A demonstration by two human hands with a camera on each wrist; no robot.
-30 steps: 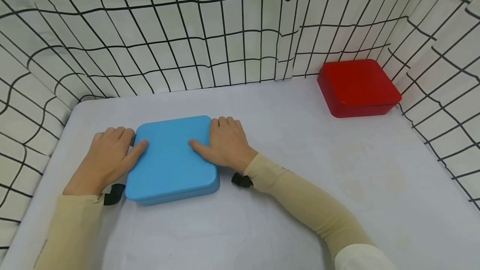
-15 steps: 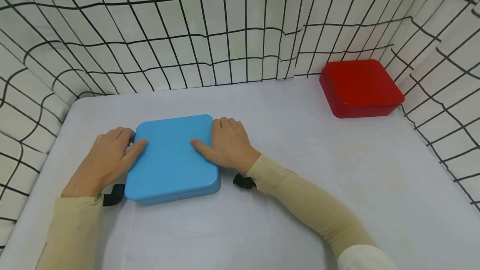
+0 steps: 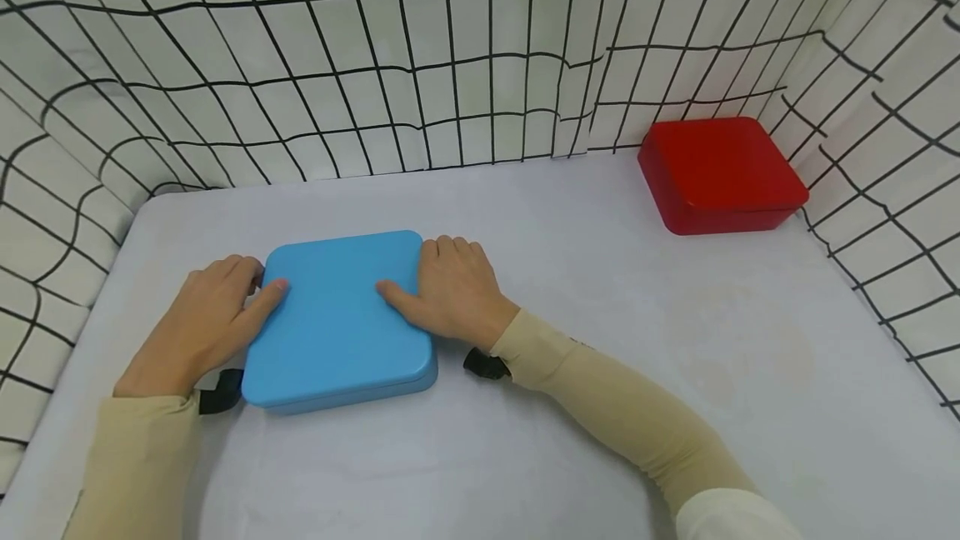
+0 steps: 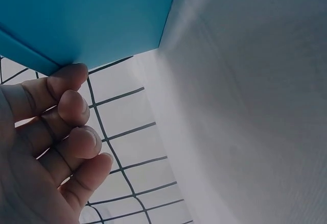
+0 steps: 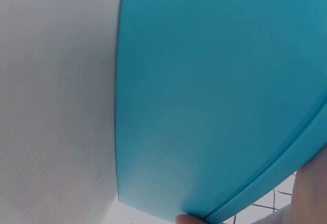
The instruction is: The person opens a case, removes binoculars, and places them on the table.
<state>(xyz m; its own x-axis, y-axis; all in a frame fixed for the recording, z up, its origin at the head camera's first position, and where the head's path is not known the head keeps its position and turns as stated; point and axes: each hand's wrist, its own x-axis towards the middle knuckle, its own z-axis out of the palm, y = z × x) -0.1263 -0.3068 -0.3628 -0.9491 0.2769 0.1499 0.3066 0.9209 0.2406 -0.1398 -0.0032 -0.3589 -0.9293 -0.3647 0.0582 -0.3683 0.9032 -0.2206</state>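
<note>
A flat blue lidded box [image 3: 341, 315] with rounded corners lies on the white-covered table, left of centre in the head view. My left hand [image 3: 206, 315] holds its left side, thumb over the lid's edge. In the left wrist view those fingers [image 4: 74, 106] are bent, and the uppermost fingertip meets the box [image 4: 97, 20] near its lid seam. At the far right corner my right hand [image 3: 457, 294] grips the other side, with its thumb on the lid. The right wrist view shows a fingertip [image 5: 190, 219] against the box's side wall [image 5: 204, 106]; the other fingers are mostly out of frame.
A red lidded box [image 3: 720, 169] sits at the table's back right corner, close to the wire grid. That black grid [image 3: 450, 65] stands along the back and both sides. White cloth [image 3: 600, 273] covers the table [image 3: 570, 457]. Dark wrist cameras [image 3: 487, 363] sit under both wrists.
The blue box has shifted slightly left, and both hands have gone with it. The red box stays in place; the head view has tilted a little.
</note>
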